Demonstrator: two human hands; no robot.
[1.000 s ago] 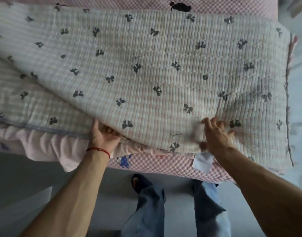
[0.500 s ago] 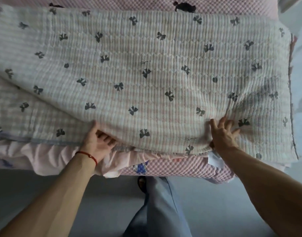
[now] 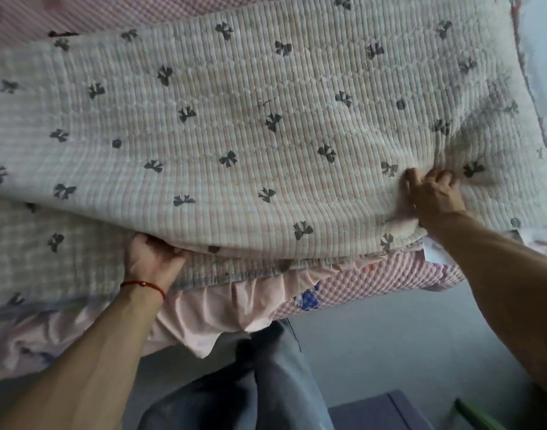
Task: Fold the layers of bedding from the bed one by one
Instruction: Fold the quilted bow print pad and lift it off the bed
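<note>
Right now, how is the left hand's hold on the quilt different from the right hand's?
The left hand is tucked under the folded edge of the quilt, thumb on top, fingers hidden; the right hand lies on top, pinching a bunch of fabric. The left hand wears a red string at the wrist; the right wrist is bare. The left grips nearer the bed's edge. Both hold the same bow-print quilt.

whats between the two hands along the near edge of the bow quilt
In the head view, only the bow quilt's folded edge runs from the left hand to the right hand; nothing else lies on that stretch.
</note>
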